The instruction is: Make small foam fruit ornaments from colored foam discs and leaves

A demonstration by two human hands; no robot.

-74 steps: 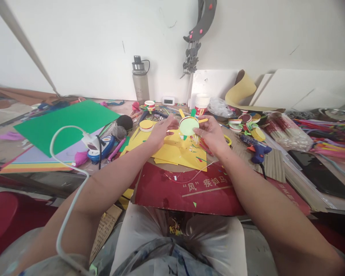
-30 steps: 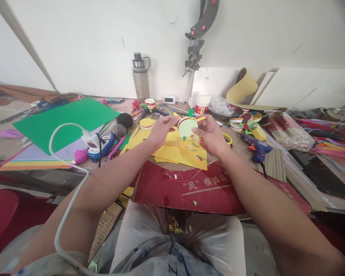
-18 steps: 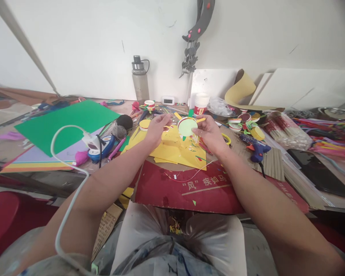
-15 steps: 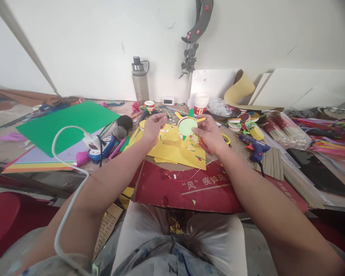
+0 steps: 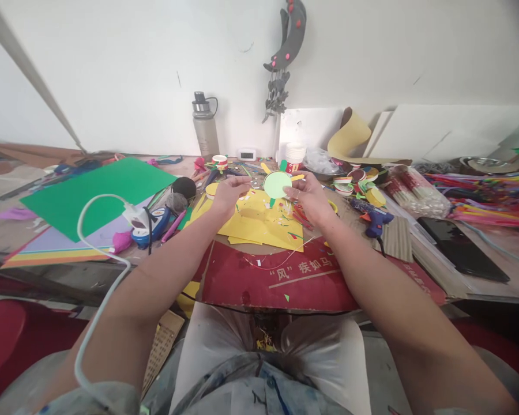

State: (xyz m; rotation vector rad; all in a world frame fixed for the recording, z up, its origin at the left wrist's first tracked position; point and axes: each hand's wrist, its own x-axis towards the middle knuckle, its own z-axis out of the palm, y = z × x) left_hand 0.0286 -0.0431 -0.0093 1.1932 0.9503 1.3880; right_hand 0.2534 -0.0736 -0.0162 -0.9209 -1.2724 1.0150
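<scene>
My right hand (image 5: 308,196) pinches a round paper craft (image 5: 277,185) at its right edge. Its face is a pale green disc, with yellow and green strips sticking out around the rim. Just left of it, my left hand (image 5: 230,195) hovers with fingertips and thumb drawn together; anything between them is too small to make out. A gap separates that hand from the disc. Beneath both hands lie yellow paper sheets (image 5: 259,222) sprinkled with small scraps. A yellow-topped round piece (image 5: 211,189) sits behind my left wrist.
A red cardboard sheet (image 5: 237,282) covers the table's front edge. Blue glue gun (image 5: 377,219), phone (image 5: 462,248) and bagged sticks (image 5: 417,190) lie to the right. Green paper (image 5: 95,193) and a white cable (image 5: 78,323) are on the left. Bottle (image 5: 205,132) and paper cups (image 5: 294,154) stand behind.
The view has shifted slightly, so the tabletop appears further left. The round craft now faces me a little more squarely. My left fingertips look closer together; my right hand keeps its hold.
</scene>
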